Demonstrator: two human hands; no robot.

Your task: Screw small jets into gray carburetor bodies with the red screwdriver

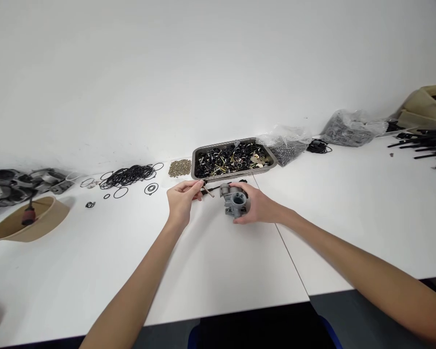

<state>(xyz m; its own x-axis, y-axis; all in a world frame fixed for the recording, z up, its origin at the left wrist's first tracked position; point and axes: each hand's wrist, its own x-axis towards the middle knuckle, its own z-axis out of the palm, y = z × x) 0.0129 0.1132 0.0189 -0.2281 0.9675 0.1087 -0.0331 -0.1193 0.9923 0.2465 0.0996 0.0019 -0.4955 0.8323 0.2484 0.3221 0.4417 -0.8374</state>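
At the near side, a dark shape with blue edges [259, 329] stood below the front of the white table [218, 271]. To the left on the table sat a tan bin [51, 224] with a red-and-black handle [28, 216] in it. Over the middle of the table, the right hand [258, 203] gripped a gray metal part [236, 204], its fingers closed around the right side and a round opening showing. Just left of it, the left hand [181, 199] pinched a slim rod [209, 191] between its fingers, the free end near the metal part but apart from it. A thin dark piece, partly hidden, lay behind the hands. Beyond stood a metal tray [193, 167] full of mixed small pieces, with a heap of brass-colored bits [179, 168] and black rings [131, 175] to its left. Clear plastic bags [352, 128] and black rods [427, 143] lay to its right. Behind everything rose a white wall [203, 68].
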